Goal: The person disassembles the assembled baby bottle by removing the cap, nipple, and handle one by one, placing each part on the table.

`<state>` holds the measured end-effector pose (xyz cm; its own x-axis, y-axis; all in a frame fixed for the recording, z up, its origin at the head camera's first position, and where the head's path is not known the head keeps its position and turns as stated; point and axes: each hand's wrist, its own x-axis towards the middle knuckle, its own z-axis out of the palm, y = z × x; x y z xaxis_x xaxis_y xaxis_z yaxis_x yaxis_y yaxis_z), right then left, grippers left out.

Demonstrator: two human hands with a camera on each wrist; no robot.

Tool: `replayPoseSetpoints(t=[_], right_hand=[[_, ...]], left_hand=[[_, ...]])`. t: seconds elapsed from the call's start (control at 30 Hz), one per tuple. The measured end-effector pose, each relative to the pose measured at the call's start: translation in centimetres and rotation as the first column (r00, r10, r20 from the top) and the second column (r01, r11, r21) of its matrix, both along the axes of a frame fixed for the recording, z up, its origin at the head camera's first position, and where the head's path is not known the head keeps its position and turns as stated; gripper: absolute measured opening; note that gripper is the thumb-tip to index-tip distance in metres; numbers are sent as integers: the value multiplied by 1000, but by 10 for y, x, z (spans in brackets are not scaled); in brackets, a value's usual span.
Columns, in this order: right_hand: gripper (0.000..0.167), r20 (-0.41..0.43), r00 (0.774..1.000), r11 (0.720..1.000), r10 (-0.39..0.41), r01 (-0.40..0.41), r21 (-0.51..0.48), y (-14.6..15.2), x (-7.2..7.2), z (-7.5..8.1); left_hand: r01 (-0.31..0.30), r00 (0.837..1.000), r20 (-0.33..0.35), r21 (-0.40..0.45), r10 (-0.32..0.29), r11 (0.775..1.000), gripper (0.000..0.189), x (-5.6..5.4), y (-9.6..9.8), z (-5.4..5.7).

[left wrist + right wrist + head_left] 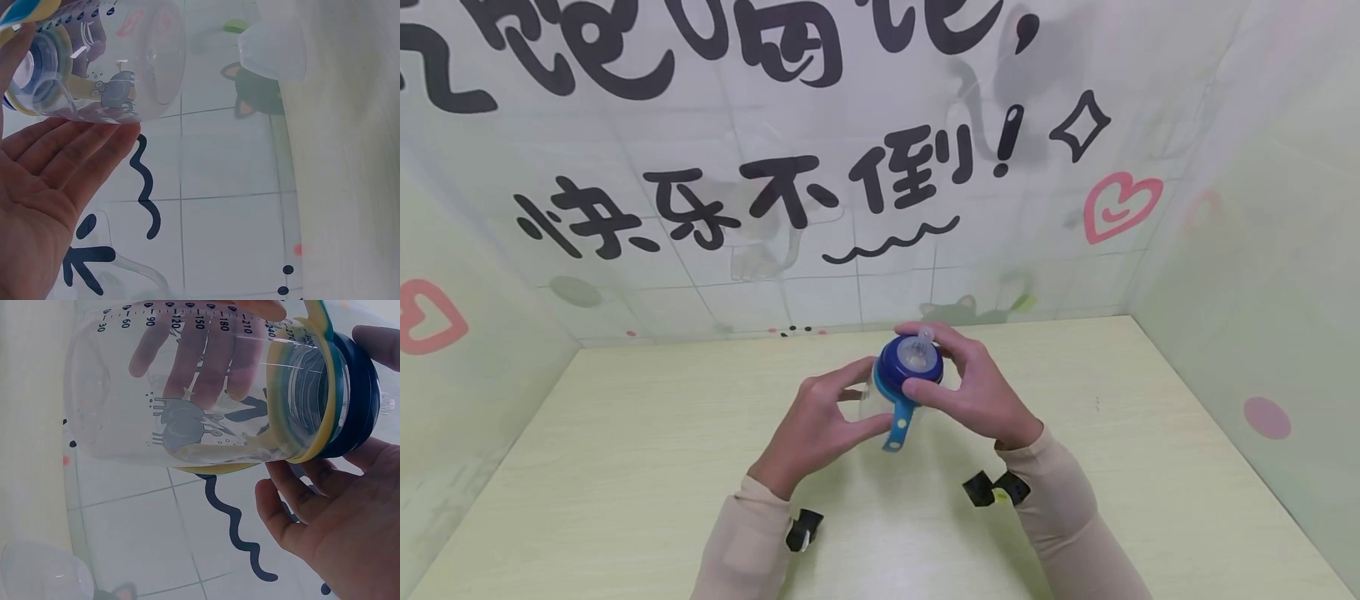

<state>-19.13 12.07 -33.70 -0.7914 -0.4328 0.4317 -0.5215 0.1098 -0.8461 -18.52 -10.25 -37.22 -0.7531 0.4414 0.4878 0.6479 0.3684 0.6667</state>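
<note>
A clear baby bottle (181, 422) with printed measuring marks and a grey animal picture is held up over the table, tilted. Its dark blue screw collar (891, 362) holds a clear nipple (917, 354), and a light blue dotted handle (898, 427) hangs from the ring below. My left hand (820, 425) grips the bottle body from the left, thumb on the near side and fingers behind the plastic. From the right, my right hand (985, 392) holds the collar between thumb and fingers. No liquid shows in the bottle.
A translucent cap (272, 50) stands on the pale wooden table (647, 467) beyond the bottle; the hands hide it in the head view. Printed sheets (782, 292) with black characters form the back wall, and side walls (1247, 333) border the table.
</note>
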Motion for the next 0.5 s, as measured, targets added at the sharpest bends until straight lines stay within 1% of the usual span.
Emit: replayPoseSetpoints(t=[0.5], right_hand=[[51, 22, 1000, 1000, 6, -7, 20, 0, 1, 2]], left_hand=[[4, 1000, -4, -4, -4, 1000, 61, 0, 0, 0]])
